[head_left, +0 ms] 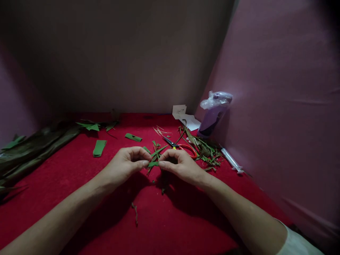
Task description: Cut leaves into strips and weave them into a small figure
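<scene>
My left hand (124, 165) and my right hand (182, 166) meet over the red cloth (79, 198), fingertips pinching a small folded piece of green leaf (153, 163) between them. Narrow green leaf strips (158, 150) stick up from the piece just behind my fingers. Red-handled scissors (183, 146) lie directly behind my right hand.
Cut green leaf pieces (99, 147) lie at the left middle, long dark leaves (32, 148) along the left edge. A heap of leaf trimmings (208, 152), a syringe (231, 160), a purple bottle wrapped in plastic (214, 113) and white paper (186, 117) sit at the right by the pink wall.
</scene>
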A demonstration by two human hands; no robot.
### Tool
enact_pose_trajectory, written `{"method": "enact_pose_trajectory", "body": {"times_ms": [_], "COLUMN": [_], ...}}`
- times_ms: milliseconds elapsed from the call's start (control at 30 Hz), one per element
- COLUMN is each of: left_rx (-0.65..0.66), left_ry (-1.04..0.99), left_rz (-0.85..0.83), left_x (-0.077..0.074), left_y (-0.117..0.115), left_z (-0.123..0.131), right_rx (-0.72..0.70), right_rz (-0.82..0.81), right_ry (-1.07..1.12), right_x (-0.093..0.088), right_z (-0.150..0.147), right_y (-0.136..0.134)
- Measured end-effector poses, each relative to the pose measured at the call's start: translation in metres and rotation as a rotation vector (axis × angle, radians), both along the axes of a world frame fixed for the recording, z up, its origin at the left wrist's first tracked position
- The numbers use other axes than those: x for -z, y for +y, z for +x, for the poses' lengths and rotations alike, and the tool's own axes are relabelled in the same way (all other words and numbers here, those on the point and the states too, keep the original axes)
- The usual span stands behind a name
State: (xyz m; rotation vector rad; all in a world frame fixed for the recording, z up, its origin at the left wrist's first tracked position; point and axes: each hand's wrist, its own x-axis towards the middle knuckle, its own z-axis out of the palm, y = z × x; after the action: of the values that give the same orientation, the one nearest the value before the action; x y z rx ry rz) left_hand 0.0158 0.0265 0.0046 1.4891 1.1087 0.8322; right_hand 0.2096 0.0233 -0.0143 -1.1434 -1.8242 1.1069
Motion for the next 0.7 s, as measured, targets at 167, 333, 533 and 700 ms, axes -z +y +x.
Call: {"method": "enact_pose_trajectory", "body": {"times_ms": [167, 333, 533, 700], "left_rx": [0.052, 0.095, 0.107, 0.134], "left_ry": [-0.041, -0.071, -0.062, -0.061], "left_rz": [-0.104, -0.136, -0.133, -0.17], "left_x": [0.005, 0.01, 0.008, 0.009], "left_y": [0.002, 0.004, 0.005, 0.004], "left_z": [-0.003, -0.006, -0.005, -0.004], "right_rx": [-0.067, -0.153, -0.206, -0.162], "right_rz": [-0.184, -0.324, -0.393, -0.424], "right_ry": [0.127, 0.192, 0.264, 0.32], "right_x": [0.003, -0.002, -0.008, -0.007], "right_z": [0.002, 0.004, 0.005, 0.005], "right_y": [0.004, 0.002, -0.001, 0.001]}}
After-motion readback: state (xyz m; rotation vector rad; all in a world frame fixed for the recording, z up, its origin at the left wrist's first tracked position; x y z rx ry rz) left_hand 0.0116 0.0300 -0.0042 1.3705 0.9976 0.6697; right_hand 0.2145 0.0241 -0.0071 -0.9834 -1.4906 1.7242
